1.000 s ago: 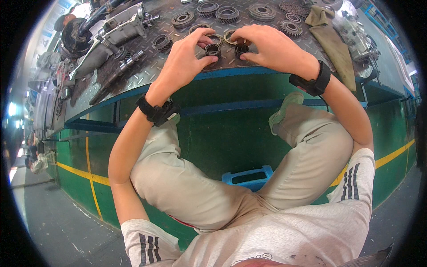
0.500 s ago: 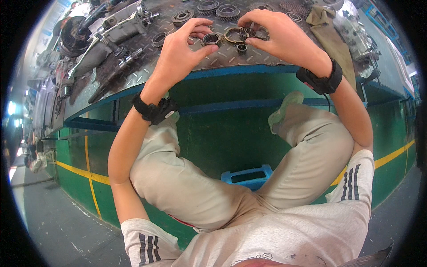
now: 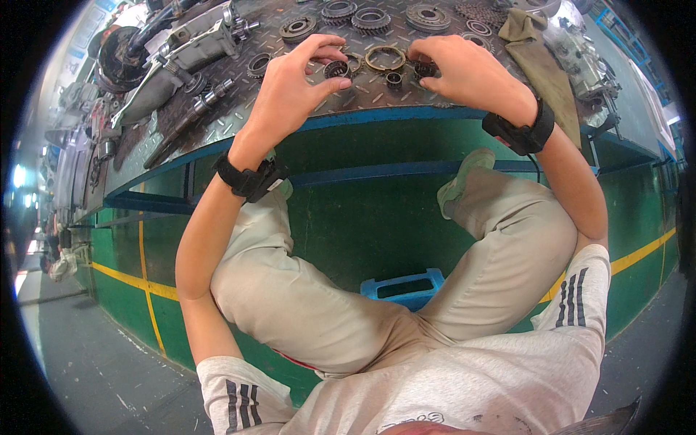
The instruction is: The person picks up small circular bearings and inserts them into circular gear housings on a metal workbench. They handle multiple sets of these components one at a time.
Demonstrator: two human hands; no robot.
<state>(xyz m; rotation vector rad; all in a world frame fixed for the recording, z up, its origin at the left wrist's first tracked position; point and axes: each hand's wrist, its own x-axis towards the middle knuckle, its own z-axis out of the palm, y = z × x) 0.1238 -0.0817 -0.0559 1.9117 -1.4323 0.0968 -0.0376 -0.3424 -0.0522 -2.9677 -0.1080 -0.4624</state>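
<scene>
My left hand (image 3: pixel 290 81) holds a dark caged needle bearing (image 3: pixel 337 69) between thumb and fingers, just above the metal bench top. Another dark ring-shaped bearing (image 3: pixel 425 69) is in my right hand (image 3: pixel 467 71), pinched and partly covered by the fingers. Between the two hands lie a brass toothed ring (image 3: pixel 385 50) and, nearer the edge, a small dark roller bearing (image 3: pixel 394 79). Partly hidden behind the left hand's bearing is one more ring (image 3: pixel 355 61).
Several gears (image 3: pixel 370 19) and a round hub (image 3: pixel 428 17) lie at the back. To the left are a splined shaft (image 3: pixel 192 119) and a grey metal housing (image 3: pixel 177 65). A khaki cloth (image 3: pixel 540 69) drapes over the right side, beside a metal casing (image 3: pixel 587 72).
My right hand has moved right with its bearing, away from above the brass ring, which now shows whole. The bearing in my left hand has tilted and shifted slightly left.
</scene>
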